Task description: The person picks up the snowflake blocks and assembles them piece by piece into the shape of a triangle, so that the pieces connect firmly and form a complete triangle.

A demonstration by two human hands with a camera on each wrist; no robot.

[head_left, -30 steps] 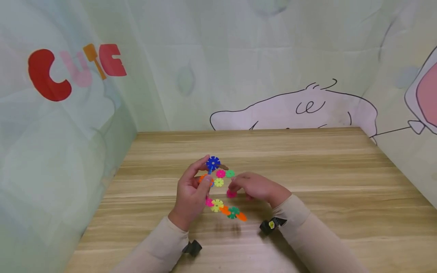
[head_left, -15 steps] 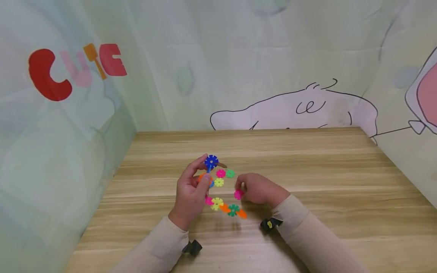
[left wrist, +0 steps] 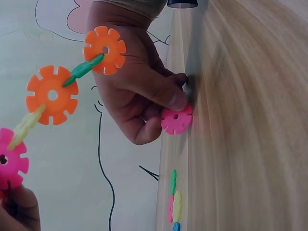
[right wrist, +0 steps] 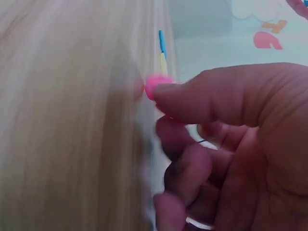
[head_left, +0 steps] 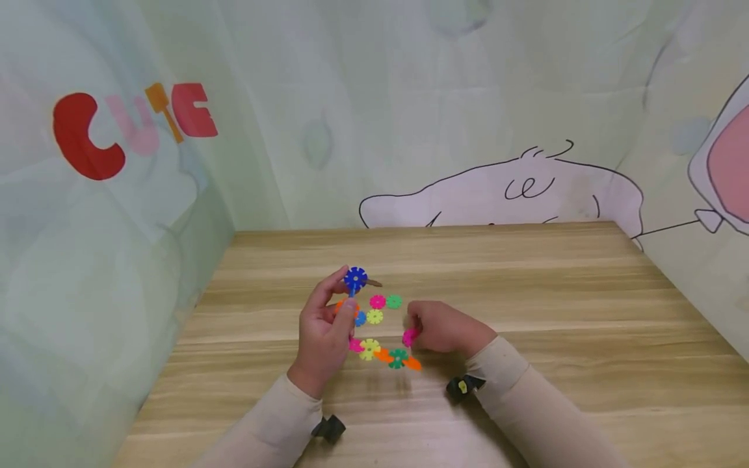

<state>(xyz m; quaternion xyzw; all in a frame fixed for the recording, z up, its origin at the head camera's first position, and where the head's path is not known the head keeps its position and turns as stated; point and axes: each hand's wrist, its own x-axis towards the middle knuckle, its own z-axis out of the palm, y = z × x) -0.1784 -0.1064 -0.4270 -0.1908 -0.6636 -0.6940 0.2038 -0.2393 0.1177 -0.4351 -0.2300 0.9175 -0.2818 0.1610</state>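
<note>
My left hand (head_left: 324, 331) grips a chain of linked snowflake discs above the table. At its top shows a blue disc (head_left: 355, 279) with a brown one edge-on beside it. The chain's lower end runs right through a yellow disc (head_left: 369, 350), a green disc (head_left: 398, 358) and orange ones. Between thumb and fingers my right hand (head_left: 447, 328) pinches a single pink snowflake disc (left wrist: 176, 120), close to the tabletop and apart from the chain. In the right wrist view this pink disc (right wrist: 158, 86) is blurred at the thumb tip.
Several loose discs lie on the wooden table (head_left: 526, 273) between the hands: a pink disc (head_left: 378, 301), a light green disc (head_left: 394, 301), a yellow disc (head_left: 374, 316) and a blue disc (head_left: 359, 318). A printed cloth wall (head_left: 281, 97) stands behind the table.
My right hand has drawn the pink disc rightward, away from the loose discs. My left hand and the top of the chain have shifted slightly left.
</note>
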